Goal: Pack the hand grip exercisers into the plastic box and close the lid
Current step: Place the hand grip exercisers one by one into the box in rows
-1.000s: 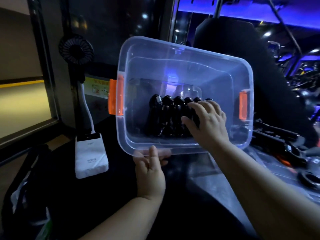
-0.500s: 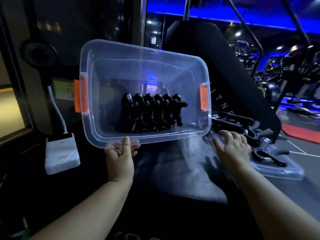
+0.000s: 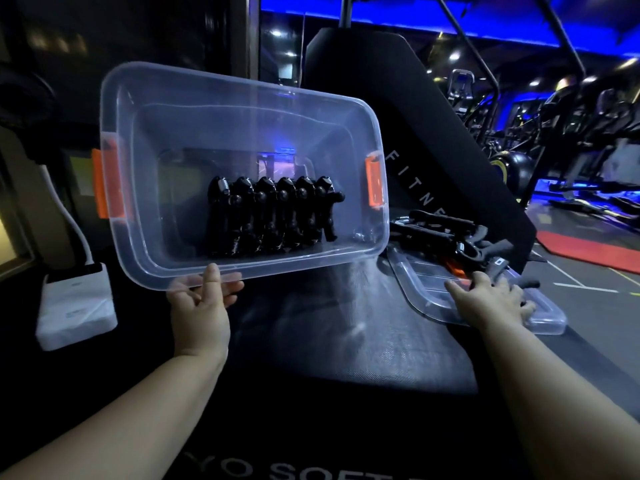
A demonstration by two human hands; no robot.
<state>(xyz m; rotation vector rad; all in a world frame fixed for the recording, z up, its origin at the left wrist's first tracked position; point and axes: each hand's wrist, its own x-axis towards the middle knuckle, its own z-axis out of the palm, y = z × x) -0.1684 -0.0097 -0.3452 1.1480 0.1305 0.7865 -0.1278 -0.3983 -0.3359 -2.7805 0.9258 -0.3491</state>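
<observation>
Head view, looking forward and down along both my bare forearms in a dim gym with blue lights.

My left hand (image 3: 201, 306) grips the near rim of a clear plastic box (image 3: 242, 109). The thumb lies on the rim's front, and the fingers curl behind it, showing through the plastic. The box is tipped up so its open top faces me. It has an orange latch (image 3: 107, 183) on its left end and another (image 3: 374, 181) on its right end.

Inside the box, six black exercisers (image 3: 270, 216) stand side by side in a tight row. They sit against the lower wall, left of centre, and the space to their right is bare.

My right hand (image 3: 491, 303) lies palm down with fingers apart, clamped on nothing, on the clear lid (image 3: 426, 292). The lid lies flat on the bench (image 3: 346, 341), just right of the box's lower right corner. More exercisers (image 3: 446, 230) lie in a loose pile across the far part of the lid. My fingertips reach the edge of that pile, but I cannot tell whether they touch it.

A white power bank (image 3: 74, 306) sits on the bench to the left of the box, with a white cable (image 3: 78, 233) rising from it. Behind the box a tall black pad (image 3: 415, 116) leans, with pale letters down its face. Gym machines (image 3: 554, 133) stand far off to the right.
</observation>
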